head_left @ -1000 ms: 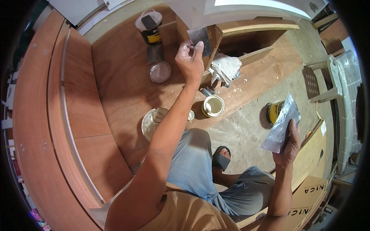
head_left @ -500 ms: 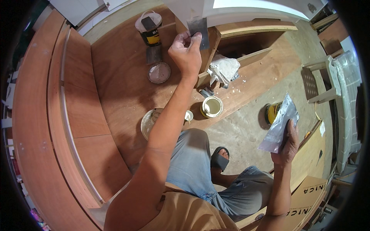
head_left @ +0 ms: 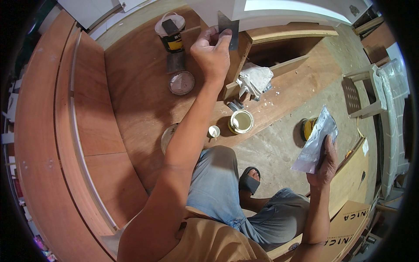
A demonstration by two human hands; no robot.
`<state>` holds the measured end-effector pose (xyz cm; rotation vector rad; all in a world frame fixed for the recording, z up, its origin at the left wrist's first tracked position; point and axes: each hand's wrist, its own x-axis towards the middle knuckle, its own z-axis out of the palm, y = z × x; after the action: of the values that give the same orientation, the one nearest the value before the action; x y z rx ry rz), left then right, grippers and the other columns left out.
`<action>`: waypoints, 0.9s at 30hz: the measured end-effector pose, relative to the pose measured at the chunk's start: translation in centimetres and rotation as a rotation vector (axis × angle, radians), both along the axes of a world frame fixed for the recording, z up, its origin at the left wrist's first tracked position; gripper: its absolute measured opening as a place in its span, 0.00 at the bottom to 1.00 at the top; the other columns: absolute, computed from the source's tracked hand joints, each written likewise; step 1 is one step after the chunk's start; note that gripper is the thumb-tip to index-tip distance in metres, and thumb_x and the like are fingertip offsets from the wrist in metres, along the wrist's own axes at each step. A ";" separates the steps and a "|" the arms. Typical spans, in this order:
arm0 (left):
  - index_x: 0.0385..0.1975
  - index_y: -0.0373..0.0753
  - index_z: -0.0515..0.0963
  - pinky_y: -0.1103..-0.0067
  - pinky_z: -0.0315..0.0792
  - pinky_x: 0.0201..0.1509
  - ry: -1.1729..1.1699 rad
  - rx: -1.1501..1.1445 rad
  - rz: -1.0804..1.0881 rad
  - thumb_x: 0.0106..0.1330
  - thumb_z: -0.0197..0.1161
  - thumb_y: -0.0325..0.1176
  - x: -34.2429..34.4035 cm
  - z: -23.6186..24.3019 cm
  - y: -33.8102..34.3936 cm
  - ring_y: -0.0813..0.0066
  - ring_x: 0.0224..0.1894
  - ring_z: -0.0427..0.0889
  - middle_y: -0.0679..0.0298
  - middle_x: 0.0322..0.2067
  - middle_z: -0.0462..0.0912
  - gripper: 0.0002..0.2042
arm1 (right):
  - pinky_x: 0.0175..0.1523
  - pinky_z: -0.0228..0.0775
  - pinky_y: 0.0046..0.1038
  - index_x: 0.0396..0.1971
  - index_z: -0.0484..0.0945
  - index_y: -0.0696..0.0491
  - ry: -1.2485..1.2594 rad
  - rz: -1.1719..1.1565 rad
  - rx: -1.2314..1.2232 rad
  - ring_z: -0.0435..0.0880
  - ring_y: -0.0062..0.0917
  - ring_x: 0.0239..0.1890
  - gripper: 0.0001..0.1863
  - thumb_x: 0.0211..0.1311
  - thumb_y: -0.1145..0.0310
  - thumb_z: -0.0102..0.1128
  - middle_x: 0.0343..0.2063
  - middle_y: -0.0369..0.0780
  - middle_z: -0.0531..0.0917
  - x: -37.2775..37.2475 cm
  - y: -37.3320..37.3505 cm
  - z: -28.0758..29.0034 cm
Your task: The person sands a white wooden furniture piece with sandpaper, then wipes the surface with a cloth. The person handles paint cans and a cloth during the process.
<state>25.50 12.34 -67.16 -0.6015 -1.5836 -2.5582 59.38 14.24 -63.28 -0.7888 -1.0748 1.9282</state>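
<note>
My left hand [head_left: 211, 56] is raised at the top middle, pinching a thin dark grey scraper blade [head_left: 231, 36] between thumb and fingers. The blade stands in front of the white cabinet panel [head_left: 209, 9]; whether they touch I cannot tell. On the right, my right hand [head_left: 324, 168] grips a creased silvery sheet [head_left: 315, 146], with its thumb over the near edge. Behind that sheet a yellow and black can [head_left: 307, 127] is partly hidden. Nearer my knees stand an open can [head_left: 240, 122] of pale stuff and a small white cup [head_left: 214, 131].
A bucket [head_left: 170, 32] and a round lid [head_left: 181, 83] with pale residue sit on the plywood sheet [head_left: 131, 87]. A white rag [head_left: 254, 79] hangs on an open wooden box [head_left: 283, 41]. Long wooden panels [head_left: 39, 144] line the left. A plastic stool [head_left: 366, 94] stands right.
My left hand has shifted the blade slightly up and to the right, with its tilt changed. My right hand and the silvery sheet are almost where they were.
</note>
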 end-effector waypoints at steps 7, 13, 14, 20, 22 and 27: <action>0.36 0.29 0.83 0.81 0.71 0.29 0.274 -0.106 0.116 0.55 0.69 0.25 -1.1 -1.1 -0.1 0.82 0.24 0.77 0.63 0.24 0.84 0.10 | 0.54 0.72 0.27 0.60 0.67 0.54 -0.010 -0.003 0.007 0.80 0.23 0.49 0.21 0.71 0.64 0.54 0.49 0.38 0.80 0.0 0.0 -0.1; 0.30 0.32 0.78 0.78 0.70 0.33 0.645 -0.225 -0.017 0.59 0.66 0.25 2.2 -2.2 -5.1 0.75 0.27 0.76 0.59 0.27 0.80 0.05 | 0.52 0.74 0.27 0.58 0.68 0.54 0.001 0.047 -0.019 0.81 0.23 0.46 0.19 0.70 0.65 0.54 0.47 0.37 0.81 -1.2 -0.2 0.1; 0.31 0.33 0.76 0.78 0.70 0.34 0.670 -0.202 -0.068 0.61 0.64 0.24 3.5 -2.0 -5.9 0.74 0.29 0.75 0.59 0.27 0.78 0.04 | 0.52 0.74 0.28 0.57 0.69 0.54 0.010 0.050 -0.033 0.81 0.22 0.46 0.19 0.70 0.65 0.54 0.47 0.37 0.81 -1.7 -0.4 -0.1; 0.50 0.38 0.78 0.70 0.77 0.40 0.808 -0.070 -0.350 0.55 0.65 0.17 11.3 0.1 -8.6 0.59 0.37 0.81 0.54 0.38 0.78 0.21 | 0.54 0.74 0.30 0.53 0.74 0.54 0.217 0.130 -0.286 0.83 0.24 0.46 0.15 0.71 0.65 0.53 0.44 0.39 0.84 -5.4 -1.6 0.9; 0.53 0.42 0.79 0.71 0.77 0.38 0.941 -0.109 -0.356 0.51 0.66 0.17 12.2 0.3 -8.5 0.58 0.37 0.80 0.55 0.41 0.77 0.26 | 0.55 0.75 0.30 0.53 0.74 0.55 0.267 0.135 -0.366 0.83 0.26 0.46 0.16 0.71 0.64 0.52 0.45 0.40 0.84 -6.1 -1.9 1.2; 0.46 0.45 0.85 0.74 0.74 0.38 0.976 -0.235 -0.320 0.48 0.70 0.22 10.4 0.2 -9.1 0.62 0.36 0.78 0.56 0.40 0.75 0.22 | 0.52 0.76 0.28 0.54 0.73 0.56 0.211 0.120 -0.298 0.83 0.24 0.45 0.16 0.71 0.65 0.53 0.46 0.39 0.83 -6.1 -2.3 1.0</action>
<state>35.87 3.21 -66.91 -1.8677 -1.4364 -1.6831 53.31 11.90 -62.31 -0.6719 -0.7314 2.2506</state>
